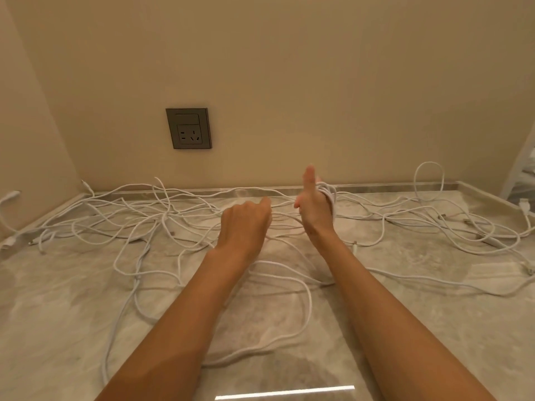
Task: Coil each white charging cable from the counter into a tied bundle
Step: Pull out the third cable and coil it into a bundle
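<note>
1. I see right hand (315,208) upright, fingers straight, white cable coil (328,193) looped round it.
2. Left hand (246,224) at its 9 o'clock, fingers curled; grip hidden, can't tell.
3. Loose cables (165,219) sprawl 9-to-3 o'clock on counter (434,314).

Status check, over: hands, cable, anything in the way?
Right hand upright, fingers straight, white cable looped round it. Left hand curled beside it, grip hidden. Loose cables tangled across counter.
</note>
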### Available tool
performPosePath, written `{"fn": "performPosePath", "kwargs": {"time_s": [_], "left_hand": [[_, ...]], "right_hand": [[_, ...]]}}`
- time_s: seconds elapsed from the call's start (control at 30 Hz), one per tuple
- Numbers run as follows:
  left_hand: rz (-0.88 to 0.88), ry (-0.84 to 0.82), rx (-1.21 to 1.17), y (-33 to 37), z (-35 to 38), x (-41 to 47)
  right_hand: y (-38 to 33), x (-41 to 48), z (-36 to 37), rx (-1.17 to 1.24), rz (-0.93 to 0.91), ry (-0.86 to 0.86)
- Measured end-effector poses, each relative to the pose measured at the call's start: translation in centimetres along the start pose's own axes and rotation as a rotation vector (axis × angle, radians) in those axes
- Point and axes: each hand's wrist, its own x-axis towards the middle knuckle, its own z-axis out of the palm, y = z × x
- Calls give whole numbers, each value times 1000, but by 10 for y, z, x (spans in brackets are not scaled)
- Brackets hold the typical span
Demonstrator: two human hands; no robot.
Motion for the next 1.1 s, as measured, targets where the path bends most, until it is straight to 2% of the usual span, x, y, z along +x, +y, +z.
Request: {"fn": "performPosePath", "kwargs": {"time_s": [0.23,0.37,0.53,0.67,0.77,0.83,0.9,1.0,1.1], "left_hand": [[-251,94,-425,-6,-11,10],[-289,134,-593,-15,-16,23],[-262,113,-600,-17,-10,31],[-177,82,-516,-13,-7,32],[-172,8,-448,-12,5,32],[-153,-103,-382,-15,26,35],[-75,-187,-321,-16,41,32],[35,-273,-348,-7,39,18],[23,-347,-335,6,25,9]], "right_hand": [[-5,-7,-6,-446,-95,-277],[-9,-4,-13,-514,-55,-551],[-4,-2,-18,-223,92,-1078],[-3,0,-20,229,203,-1347],[-5,-5,-12,582,245,-1476],[-3,-4,-7,799,229,-1461],[-2,-3,-4,1021,209,-1325],[-8,-7,-2,1335,296,-911],[-14,-8,-2,1486,361,-542]]}}
